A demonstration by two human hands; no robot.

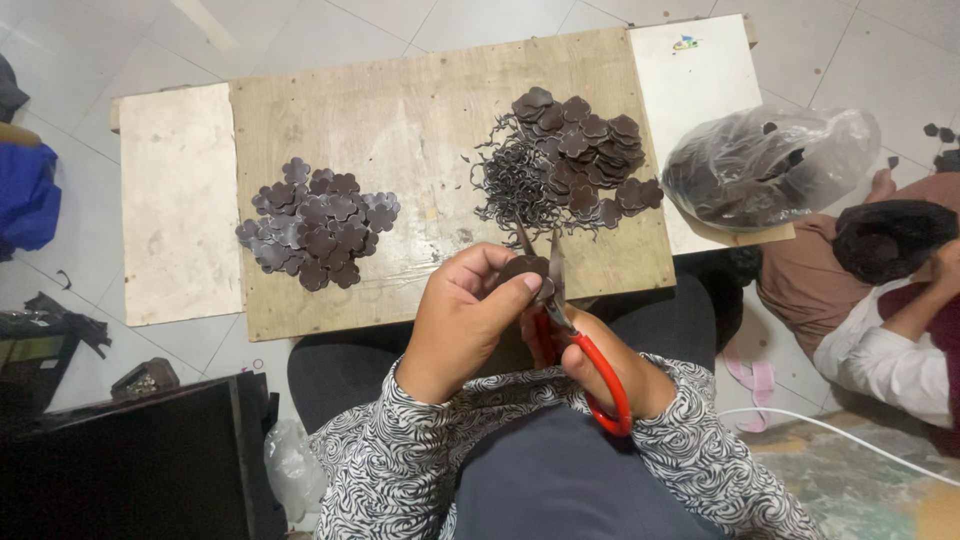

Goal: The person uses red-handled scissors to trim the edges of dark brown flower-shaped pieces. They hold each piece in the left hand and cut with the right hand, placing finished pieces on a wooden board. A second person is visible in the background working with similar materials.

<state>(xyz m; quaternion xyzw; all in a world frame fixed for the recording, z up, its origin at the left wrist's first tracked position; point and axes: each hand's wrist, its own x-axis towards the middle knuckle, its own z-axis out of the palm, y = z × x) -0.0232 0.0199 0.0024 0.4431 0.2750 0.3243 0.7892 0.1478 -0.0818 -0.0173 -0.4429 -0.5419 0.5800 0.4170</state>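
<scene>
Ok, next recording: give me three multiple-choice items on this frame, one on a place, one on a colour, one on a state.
1. Where is the neat pile of cut brown pieces?
A. on the board's left part
B. on the floor
C. in the plastic bag

2. What colour are the scissors' handles?
A. blue
B. red
C. green

3. What is the left hand doing?
A. resting flat on the board
B. hanging empty
C. pinching a brown piece

Answers:
1 A, the pile lies left on the board, apart from the heap with trimmings.
2 B, red loops show at the right hand.
3 C, its fingers close on the piece at the blades.
</scene>
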